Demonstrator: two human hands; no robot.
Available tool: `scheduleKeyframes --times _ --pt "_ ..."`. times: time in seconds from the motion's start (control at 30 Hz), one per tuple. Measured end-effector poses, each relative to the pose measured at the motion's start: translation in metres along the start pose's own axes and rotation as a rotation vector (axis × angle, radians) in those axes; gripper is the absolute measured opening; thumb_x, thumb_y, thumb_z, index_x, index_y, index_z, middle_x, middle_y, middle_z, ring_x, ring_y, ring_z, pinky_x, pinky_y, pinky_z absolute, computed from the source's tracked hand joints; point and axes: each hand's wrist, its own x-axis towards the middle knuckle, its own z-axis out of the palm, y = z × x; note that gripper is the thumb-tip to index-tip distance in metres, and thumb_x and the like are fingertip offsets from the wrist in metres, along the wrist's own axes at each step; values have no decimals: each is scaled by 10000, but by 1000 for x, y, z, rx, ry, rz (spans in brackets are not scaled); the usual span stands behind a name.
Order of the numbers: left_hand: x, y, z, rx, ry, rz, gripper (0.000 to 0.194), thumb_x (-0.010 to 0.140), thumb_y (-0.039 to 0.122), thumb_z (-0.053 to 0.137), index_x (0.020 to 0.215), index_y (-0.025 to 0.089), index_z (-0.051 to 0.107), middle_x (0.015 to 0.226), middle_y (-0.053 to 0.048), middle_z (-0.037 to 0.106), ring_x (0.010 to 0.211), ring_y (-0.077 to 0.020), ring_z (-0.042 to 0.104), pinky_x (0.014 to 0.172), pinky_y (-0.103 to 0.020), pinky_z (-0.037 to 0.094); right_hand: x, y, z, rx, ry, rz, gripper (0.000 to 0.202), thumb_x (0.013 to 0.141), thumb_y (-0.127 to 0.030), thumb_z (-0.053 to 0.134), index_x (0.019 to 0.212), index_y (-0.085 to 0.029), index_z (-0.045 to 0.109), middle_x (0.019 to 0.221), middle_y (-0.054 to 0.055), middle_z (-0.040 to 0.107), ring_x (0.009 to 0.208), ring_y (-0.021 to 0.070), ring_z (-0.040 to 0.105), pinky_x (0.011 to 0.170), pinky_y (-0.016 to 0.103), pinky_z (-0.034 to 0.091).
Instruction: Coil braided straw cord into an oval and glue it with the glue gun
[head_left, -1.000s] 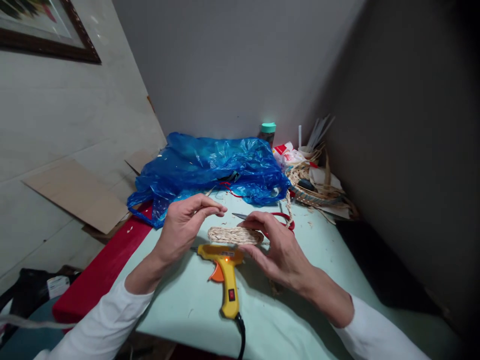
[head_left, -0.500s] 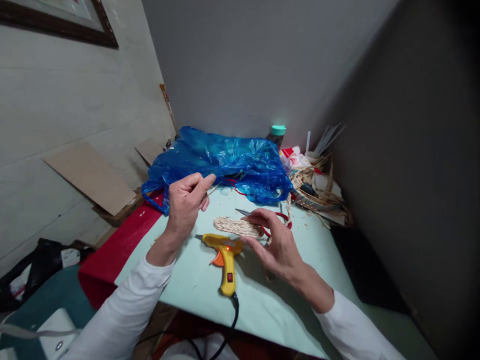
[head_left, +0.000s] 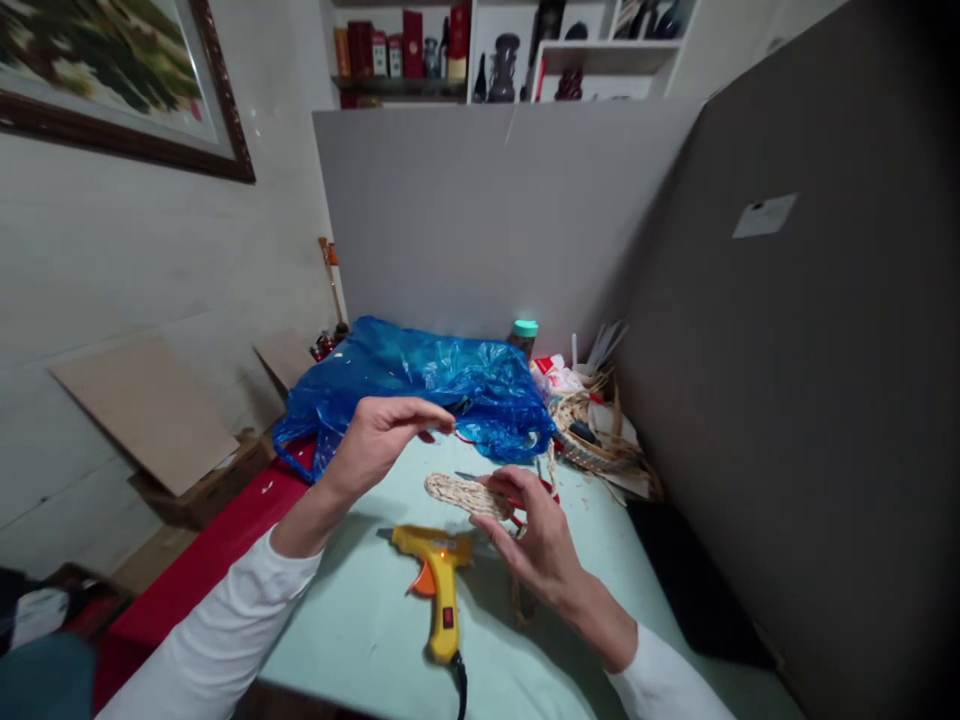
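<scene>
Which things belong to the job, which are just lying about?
Likely part of the job:
braided piece, in the right hand
glue gun, light on
scissors, perhaps

Probably just lying about:
blue plastic bag
green-lidded jar
cardboard sheet

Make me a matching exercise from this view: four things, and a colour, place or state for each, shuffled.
Things
1. glue gun
2. braided piece
3. plastic bag
4. jar

Descriptions
A. blue and crumpled
B. topped with a turquoise lid
C. in the grip of the right hand
D. yellow, with an orange trigger

Pairs: 1-D, 2-C, 3-A, 4-B
</scene>
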Motion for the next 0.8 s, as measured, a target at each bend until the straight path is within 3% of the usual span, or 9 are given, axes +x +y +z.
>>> scheduleKeyframes --times 0.13,0.2,0.3,0.37,0.5,0.57,0.7,0.8 --pt "3 0 -12 95 56 63 47 748 176 760 727 185 801 724 -59 788 664 -197 725 640 -285 575 13 -5 -2 -18 59 32 378 1013 -401 618 1264 -128 547 1105 90 618 977 208 646 840 380 586" --pt "7 4 -17 149 86 111 144 779 200 739 637 189 758 657 -30 752 616 -165 677 617 -267 533 24 -8 -5 -28 77 19 394 1009 -411 620 1267 -127 529 1111 93 619 984 213 652 845 386 586" --pt "16 9 -22 226 135 187 364 853 225 660 496 174 612 484 27 562 490 -95 498 539 -235 422 45 -11 -12 -52 89 -29 406 990 -396 651 1262 -149 476 1126 97 628 1009 222 665 865 380 574" --pt "23 10 -24 266 171 227 380 868 218 641 498 168 571 481 40 501 490 -83 443 534 -232 388 60 -13 -17 -74 95 -52 411 966 -355 691 1252 -185 449 1126 87 642 1029 222 668 892 371 556" --pt "33 6 -31 283 155 286 205 893 154 578 752 181 724 726 -2 709 682 -124 642 677 -242 502 86 -21 -24 -109 73 -73 434 923 -284 744 1231 -224 444 1131 70 655 1038 222 667 900 361 537" --pt "36 1 -34 277 115 333 261 889 90 525 877 188 767 869 -28 772 808 -151 711 777 -269 552 95 -25 -25 -118 41 -77 425 918 -260 746 1217 -224 446 1131 70 653 1032 222 668 891 359 540" --pt "37 -7 -37 290 48 375 375 883 21 450 958 187 778 1028 -41 795 978 -168 738 935 -308 564 104 -26 -28 -143 -17 -83 408 905 -236 751 1190 -225 460 1112 62 644 1012 239 668 860 373 545" --pt "38 -8 -32 368 -14 330 297 942 105 503 1094 177 748 1111 -54 783 1034 -178 731 965 -320 563 104 -22 -30 -165 -38 -74 425 894 -217 754 1200 -225 460 1105 63 647 1013 263 665 852 393 539"
